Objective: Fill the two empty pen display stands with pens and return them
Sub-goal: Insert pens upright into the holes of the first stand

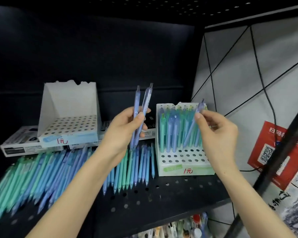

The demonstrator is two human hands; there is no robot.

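Part-filled pen stand [184,166] at right of perforated shelf [162,193], single blue pen [190,131] slanting over it, pinched by right hand [217,129], left hand [124,131] gripping a few blue pens [137,100] upright, empty stand [69,107] behind left, loose pens [58,169] spread across the shelf.

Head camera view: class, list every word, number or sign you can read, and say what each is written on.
"1元", red handwriting, on the front of the empty left stand.
"1元", red handwriting, on the front of the part-filled right stand.
"扫码", then blurred characters, on the red poster; its QR code shows too.
Printed labels on both stands and the flat boxes: too small or blurred to read.
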